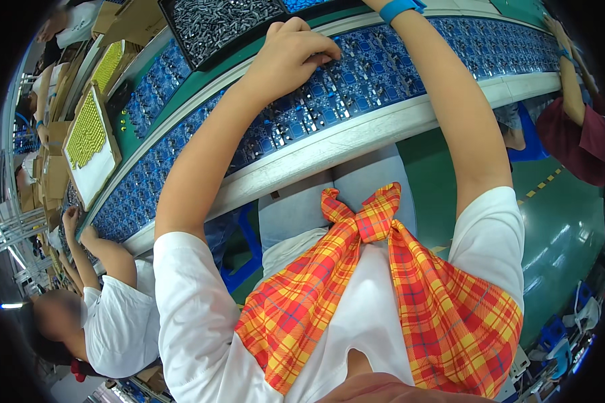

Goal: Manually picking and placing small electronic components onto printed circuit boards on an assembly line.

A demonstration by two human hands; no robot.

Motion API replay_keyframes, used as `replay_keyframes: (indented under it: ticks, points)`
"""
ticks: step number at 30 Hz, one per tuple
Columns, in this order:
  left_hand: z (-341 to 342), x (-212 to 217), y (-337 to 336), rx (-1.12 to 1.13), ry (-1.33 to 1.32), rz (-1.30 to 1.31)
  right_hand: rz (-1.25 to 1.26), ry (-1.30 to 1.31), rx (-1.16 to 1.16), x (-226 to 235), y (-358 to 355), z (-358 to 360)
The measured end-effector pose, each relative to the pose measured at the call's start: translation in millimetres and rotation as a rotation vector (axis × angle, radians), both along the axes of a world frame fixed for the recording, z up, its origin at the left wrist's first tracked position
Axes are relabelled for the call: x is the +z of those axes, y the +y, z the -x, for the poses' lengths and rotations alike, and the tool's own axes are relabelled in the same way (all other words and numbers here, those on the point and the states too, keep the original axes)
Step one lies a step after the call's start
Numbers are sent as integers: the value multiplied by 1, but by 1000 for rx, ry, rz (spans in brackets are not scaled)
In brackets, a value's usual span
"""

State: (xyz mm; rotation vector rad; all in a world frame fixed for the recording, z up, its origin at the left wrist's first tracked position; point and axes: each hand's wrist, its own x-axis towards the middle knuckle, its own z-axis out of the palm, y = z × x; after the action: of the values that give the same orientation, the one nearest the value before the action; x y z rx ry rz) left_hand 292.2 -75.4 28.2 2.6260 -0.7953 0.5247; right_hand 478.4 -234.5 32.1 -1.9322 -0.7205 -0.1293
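My left hand (290, 52) reaches forward over a long conveyor line (329, 144) covered with rows of blue circuit boards (356, 80). Its fingers are curled and the fingertips press down on one board. Whether a small part is pinched between them is too small to see. My right forearm stretches up to the top edge and wears a blue wristband (400, 8). The right hand itself is cut off above the picture. A red-and-yellow plaid scarf (383, 289) hangs over my white shirt.
A black tray of small grey parts (222, 23) lies beyond the boards. White trays of yellow parts (87, 134) stand at the left. A co-worker in white (117, 316) sits at my left, another person's arm (571, 87) at the right. A blue stool (249, 248) stands below.
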Motion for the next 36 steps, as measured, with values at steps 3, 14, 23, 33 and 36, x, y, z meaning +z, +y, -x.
replay_keyframes:
  ticks: [3,14,23,33,36]
  points:
    - [1,-1,2,-18,21,-2,-2,6,24,-4,-1,-5]
    - [-3,-5,5,-50,14,18,2,-40,32,-9,-5,-13]
    - [0,-2,3,-54,-30,-20,1,73,71,13,-16,8]
    - [4,2,4,-43,-1,-26,70,-27,269,30,-48,80]
    - [-1,4,11,-8,-34,31,224,-18,252,27,-62,109]
